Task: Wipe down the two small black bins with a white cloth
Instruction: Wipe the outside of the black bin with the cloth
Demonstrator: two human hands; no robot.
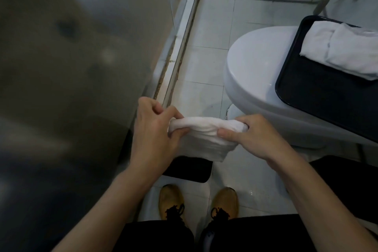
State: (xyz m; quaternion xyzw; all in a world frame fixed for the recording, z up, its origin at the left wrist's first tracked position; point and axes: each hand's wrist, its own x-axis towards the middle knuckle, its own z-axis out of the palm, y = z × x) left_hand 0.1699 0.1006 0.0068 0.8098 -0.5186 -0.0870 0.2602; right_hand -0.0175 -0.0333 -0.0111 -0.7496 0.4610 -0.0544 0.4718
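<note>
Left hand (155,129): grasps the left end of the white cloth (204,139), fingers curled round it.
Right hand (251,137): pinches the right end, thumb on top.
Cloth: stretched between both hands at lower centre, probably being folded into a wiping pad.
Black bin (188,170): on the floor directly beneath the cloth, mostly hidden.
Second bin: cannot be identified.
Black tray (319,92): on the toilet lid (255,63), right of frame, holding a folded towel (343,51).

Dim, cool light; left side blurred, edges bowed by wide-angle lens
</note>
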